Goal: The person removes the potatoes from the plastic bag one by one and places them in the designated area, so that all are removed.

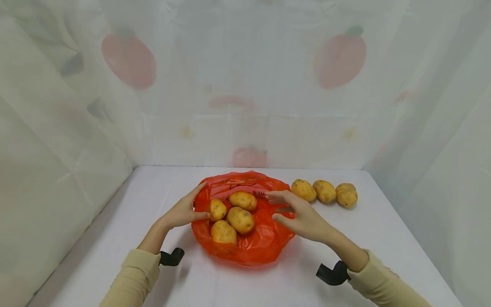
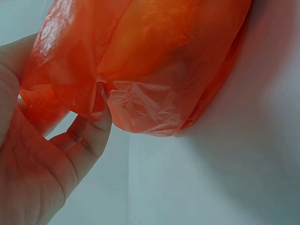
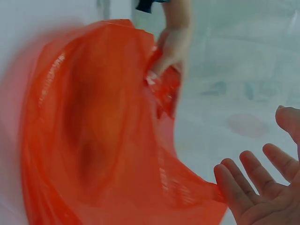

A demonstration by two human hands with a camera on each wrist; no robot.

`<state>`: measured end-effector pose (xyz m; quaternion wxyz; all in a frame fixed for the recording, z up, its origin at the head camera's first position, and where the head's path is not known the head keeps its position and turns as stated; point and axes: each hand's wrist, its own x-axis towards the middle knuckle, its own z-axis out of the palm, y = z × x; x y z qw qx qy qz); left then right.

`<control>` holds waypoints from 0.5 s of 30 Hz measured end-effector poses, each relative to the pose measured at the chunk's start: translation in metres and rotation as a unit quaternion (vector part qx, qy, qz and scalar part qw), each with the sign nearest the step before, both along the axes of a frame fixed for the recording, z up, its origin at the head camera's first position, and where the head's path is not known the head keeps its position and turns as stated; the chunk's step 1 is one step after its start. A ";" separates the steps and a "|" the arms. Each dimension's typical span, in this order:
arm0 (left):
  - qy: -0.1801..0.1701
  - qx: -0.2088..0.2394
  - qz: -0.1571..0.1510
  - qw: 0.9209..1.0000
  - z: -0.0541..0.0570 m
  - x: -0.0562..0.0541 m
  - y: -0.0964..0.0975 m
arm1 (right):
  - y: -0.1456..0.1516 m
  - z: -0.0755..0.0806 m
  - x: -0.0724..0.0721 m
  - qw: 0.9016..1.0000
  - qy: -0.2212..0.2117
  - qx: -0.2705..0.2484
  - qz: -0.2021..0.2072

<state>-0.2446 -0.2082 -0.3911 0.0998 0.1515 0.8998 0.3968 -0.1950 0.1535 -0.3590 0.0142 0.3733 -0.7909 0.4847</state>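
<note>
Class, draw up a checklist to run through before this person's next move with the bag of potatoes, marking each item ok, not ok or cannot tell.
1. Bag mouth wide enough to see in: ok, the contents show from above.
2. Left hand steadying the bag: ok, it holds the rim on the left side.
3. Right hand free of potatoes: ok, its fingers are spread at the bag's right side.
4. Every potato bagged: not ok, four potatoes are inside, three potatoes on the table.
5. Bag's underside untorn: cannot tell, it is hidden.
</note>
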 end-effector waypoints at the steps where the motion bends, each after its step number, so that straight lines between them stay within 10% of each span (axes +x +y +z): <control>1: 0.000 -0.001 0.000 1.000 0.000 0.000 0.000 | -0.003 0.001 0.001 1.000 -0.007 0.006 -0.002; 15: 0.001 -0.007 0.000 1.000 -0.002 0.000 -0.001 | -0.023 -0.029 -0.011 0.997 -0.044 0.069 -0.007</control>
